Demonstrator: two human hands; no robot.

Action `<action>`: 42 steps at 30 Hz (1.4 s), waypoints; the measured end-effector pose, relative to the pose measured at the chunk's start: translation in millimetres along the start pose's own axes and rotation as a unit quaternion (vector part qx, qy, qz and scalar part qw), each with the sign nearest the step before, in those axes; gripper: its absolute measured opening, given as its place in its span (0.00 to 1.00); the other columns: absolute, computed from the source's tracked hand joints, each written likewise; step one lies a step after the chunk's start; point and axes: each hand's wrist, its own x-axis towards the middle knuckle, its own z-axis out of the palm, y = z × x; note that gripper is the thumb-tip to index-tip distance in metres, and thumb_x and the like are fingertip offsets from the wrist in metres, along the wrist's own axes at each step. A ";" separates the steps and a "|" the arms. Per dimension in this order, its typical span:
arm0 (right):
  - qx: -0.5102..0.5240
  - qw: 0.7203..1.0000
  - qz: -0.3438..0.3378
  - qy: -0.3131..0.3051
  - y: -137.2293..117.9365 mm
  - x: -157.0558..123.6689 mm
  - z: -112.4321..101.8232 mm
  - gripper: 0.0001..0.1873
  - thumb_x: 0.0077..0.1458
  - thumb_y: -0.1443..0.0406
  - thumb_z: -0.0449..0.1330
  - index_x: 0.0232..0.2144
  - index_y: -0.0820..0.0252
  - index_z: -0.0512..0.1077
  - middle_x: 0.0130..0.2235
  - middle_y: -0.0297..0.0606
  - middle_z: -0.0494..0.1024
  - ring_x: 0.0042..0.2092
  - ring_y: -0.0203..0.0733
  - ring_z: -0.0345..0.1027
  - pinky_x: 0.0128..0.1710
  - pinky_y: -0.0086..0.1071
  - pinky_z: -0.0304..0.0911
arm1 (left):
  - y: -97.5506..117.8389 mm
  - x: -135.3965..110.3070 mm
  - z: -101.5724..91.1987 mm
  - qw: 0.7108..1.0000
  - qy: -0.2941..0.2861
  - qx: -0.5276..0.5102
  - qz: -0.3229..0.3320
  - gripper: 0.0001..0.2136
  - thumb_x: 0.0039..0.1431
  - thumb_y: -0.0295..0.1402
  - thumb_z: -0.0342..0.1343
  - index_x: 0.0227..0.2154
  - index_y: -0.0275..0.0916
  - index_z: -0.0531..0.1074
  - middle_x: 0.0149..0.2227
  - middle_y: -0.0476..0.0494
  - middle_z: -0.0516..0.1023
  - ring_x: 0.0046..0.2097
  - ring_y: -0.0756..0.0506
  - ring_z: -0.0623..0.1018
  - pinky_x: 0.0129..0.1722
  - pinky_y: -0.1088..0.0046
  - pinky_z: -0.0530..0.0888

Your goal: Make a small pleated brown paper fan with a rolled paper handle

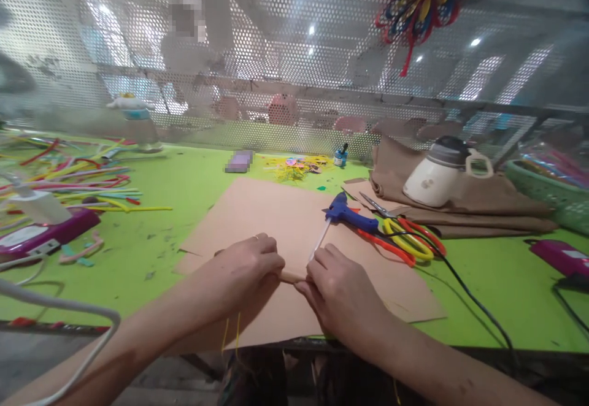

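Note:
A thin tan roll (292, 278), which looks like rolled paper, spans the gap between my two hands. My left hand (255, 265) is closed around its left part. My right hand (334, 283) pinches the other end with thumb and fingers. Beneath both hands lie sheets of brown paper (248, 210). A blue glue gun (347, 213) rests on the paper just beyond my right hand. From its back a white glue stick (319, 239) slants down to my right fingers; whether they touch it, I cannot tell. Yellow threads (238, 332) hang below my left wrist.
Yellow-handled scissors (405, 239) and orange-handled ones lie right of the glue gun. A white bottle (435, 173) sits on folded brown cloth (488, 210). Coloured pipe cleaners (101, 179) and a purple power strip (78, 228) occupy the left. A black cord (478, 295) crosses the right side.

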 end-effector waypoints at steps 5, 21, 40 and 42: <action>0.029 0.999 -0.001 -0.028 5.0 -0.6 -3.2 0.05 0.59 0.69 0.59 0.30 0.62 0.71 0.34 0.41 0.73 0.39 0.47 0.64 0.34 0.37 0.57 | -2.8 -1.2 -4.3 0.999 -0.030 -0.009 0.018 0.09 0.65 0.24 0.51 0.31 0.40 0.72 0.33 0.47 0.69 0.34 0.48 0.70 0.33 0.72 0.64; 0.191 0.979 -0.024 -0.061 50.6 -23.2 -14.4 0.05 0.61 0.70 0.59 0.32 0.64 0.74 0.33 0.38 0.67 0.36 0.41 0.62 0.33 0.33 0.57 | 9.5 2.1 -19.1 0.998 -0.068 0.006 0.011 0.08 0.65 0.24 0.51 0.32 0.37 0.74 0.33 0.45 0.70 0.34 0.47 0.70 0.32 0.72 0.64; 0.152 0.987 0.054 -0.014 11.2 -22.2 -81.4 0.10 0.65 0.65 0.52 0.42 0.60 0.73 0.35 0.39 0.78 0.35 0.44 0.70 0.33 0.35 0.63 | 22.7 -8.3 -47.8 0.942 0.206 0.209 0.161 0.14 0.66 0.21 0.43 0.50 0.29 0.69 0.44 0.33 0.74 0.44 0.39 0.70 0.43 0.60 0.71; 0.092 0.994 -0.001 0.060 7.3 -26.8 -76.0 0.11 0.66 0.67 0.50 0.45 0.62 0.71 0.38 0.43 0.77 0.38 0.47 0.71 0.35 0.37 0.65 | 21.6 -12.3 -45.9 0.941 0.238 0.176 0.163 0.16 0.65 0.20 0.45 0.54 0.30 0.67 0.45 0.33 0.74 0.47 0.39 0.70 0.47 0.57 0.71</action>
